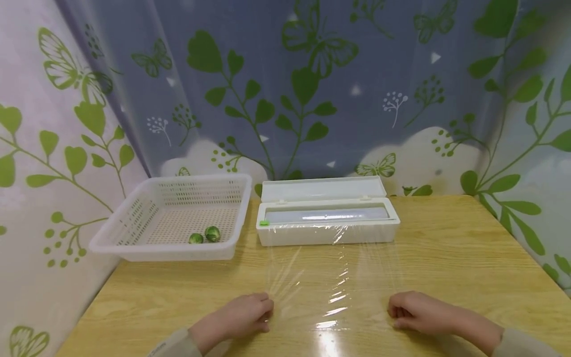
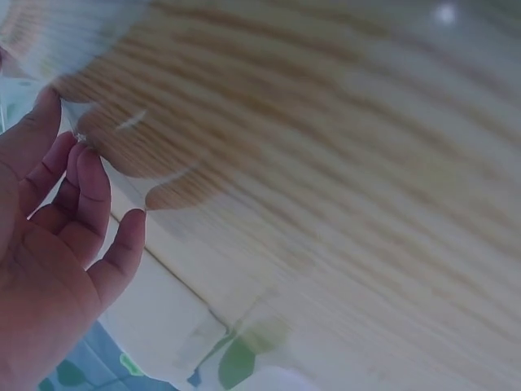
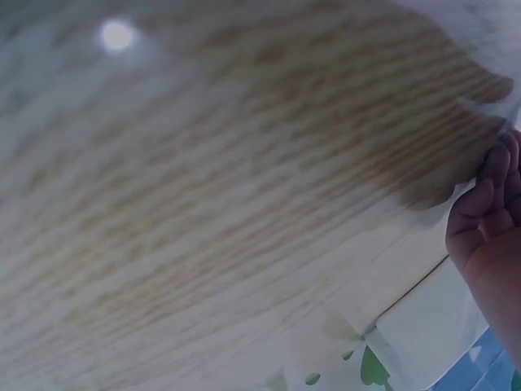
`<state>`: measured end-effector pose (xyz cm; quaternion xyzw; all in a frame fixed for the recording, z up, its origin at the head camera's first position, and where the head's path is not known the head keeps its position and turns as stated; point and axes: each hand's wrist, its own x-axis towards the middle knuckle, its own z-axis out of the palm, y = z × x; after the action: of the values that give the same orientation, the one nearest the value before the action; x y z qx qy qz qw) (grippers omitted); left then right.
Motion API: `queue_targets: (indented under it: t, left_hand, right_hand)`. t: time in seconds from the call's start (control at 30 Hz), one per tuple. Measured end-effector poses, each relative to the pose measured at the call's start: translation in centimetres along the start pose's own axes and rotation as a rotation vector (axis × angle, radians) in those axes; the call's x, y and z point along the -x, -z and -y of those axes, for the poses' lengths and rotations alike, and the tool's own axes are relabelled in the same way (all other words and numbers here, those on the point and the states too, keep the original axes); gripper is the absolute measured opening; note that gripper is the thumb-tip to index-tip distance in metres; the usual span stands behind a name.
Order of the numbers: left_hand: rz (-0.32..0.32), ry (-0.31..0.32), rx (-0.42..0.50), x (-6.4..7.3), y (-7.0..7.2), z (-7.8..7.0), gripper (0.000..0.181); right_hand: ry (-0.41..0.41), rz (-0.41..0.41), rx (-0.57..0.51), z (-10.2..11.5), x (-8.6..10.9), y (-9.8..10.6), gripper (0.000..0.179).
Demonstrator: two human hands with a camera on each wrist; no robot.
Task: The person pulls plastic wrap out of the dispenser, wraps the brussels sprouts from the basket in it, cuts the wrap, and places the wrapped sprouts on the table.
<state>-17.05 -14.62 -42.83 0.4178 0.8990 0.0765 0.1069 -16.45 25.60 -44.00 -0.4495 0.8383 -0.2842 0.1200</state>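
A sheet of clear cling film (image 1: 332,282) stretches from a white dispenser box (image 1: 327,235) toward the near side of the table. My left hand (image 1: 243,316) pinches the film's near left corner; the left wrist view shows the fingertips (image 2: 91,163) at its edge. At the near right corner my right hand (image 1: 421,312) pinches the film with curled fingers, and in the right wrist view this hand (image 3: 492,212) is partly cut off by the frame. The dispenser's lid (image 1: 323,189) stands raised, with the film roll (image 1: 327,214) inside. A green slide cutter (image 1: 264,223) sits at its left end.
Left of the dispenser stands a white perforated plastic basket (image 1: 167,252) holding two Brussels sprouts (image 1: 212,233). Everything rests on a wood-grain table (image 1: 455,238). A leaf-and-butterfly patterned curtain (image 1: 267,89) hangs behind and at both sides.
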Motion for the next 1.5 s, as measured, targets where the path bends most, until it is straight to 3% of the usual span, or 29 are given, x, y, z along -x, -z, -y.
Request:
queue_targets:
  t: [0.2,0.4,0.53,0.77,0.97,1.17,1.5]
  left_hand:
    - [0.008,-0.046,0.008,0.1,0.3,0.4,0.019]
    - [0.027,-0.052,0.154,0.3,0.6,1.1,0.018]
    - [-0.023,-0.064,0.215,0.4,1.0,1.8,0.017]
    - [-0.185,-0.114,0.228,0.1,2.8,2.8,0.018]
    - [-0.252,-0.038,0.242,-0.1,4.9,3.7,0.019]
    - [-0.383,-0.027,0.24,-0.6,6.7,4.5,0.021]
    - [-0.516,0.13,0.386,-1.4,9.0,6.6,0.023]
  right_hand:
    - [0.034,-0.04,0.027,-0.1,0.0,-0.1,0.02]
    - [-0.01,-0.033,0.024,0.0,0.1,-0.3,0.022]
    - [-0.04,-0.012,0.012,0.1,0.0,-0.3,0.02]
    - [-0.038,-0.005,0.018,0.2,-0.1,-0.2,0.02]
    - [-0.065,0.008,0.007,0.3,-0.2,-0.1,0.019]
    - [-0.026,-0.006,0.02,0.1,0.0,-0.3,0.021]
    - [-0.032,-0.005,0.006,0.0,-0.2,-0.1,0.021]
